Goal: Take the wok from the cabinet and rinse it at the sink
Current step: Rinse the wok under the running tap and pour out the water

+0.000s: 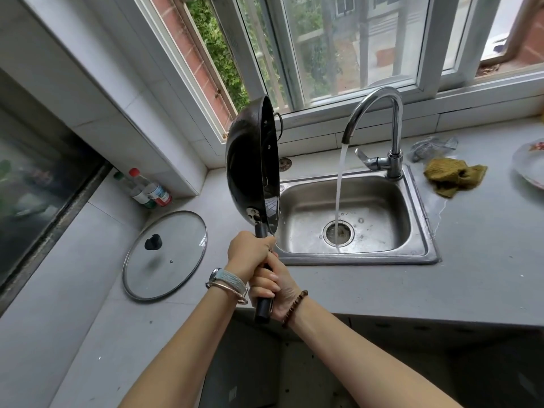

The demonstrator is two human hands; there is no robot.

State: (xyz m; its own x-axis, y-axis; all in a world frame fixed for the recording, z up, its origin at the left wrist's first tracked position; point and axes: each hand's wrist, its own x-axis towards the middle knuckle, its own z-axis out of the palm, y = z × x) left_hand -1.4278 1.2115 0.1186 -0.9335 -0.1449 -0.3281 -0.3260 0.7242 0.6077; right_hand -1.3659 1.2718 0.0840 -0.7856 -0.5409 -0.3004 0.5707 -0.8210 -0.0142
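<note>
The black wok (250,169) stands on edge, nearly vertical, over the left rim of the steel sink (418,231), its open side facing right. Both hands hold its long black handle. My left hand (247,254) grips the handle just below the pan. My right hand (273,290) grips it lower down, near the handle's end. The chrome tap (382,125) is running, and its stream falls straight into the drain (338,234), to the right of the wok and apart from it.
A glass lid (164,254) lies flat on the counter left of the sink. Two bottles (147,188) stand in the left corner. A yellow-green cloth (453,175) and a plate edge (530,166) sit right of the sink. Windows rise behind.
</note>
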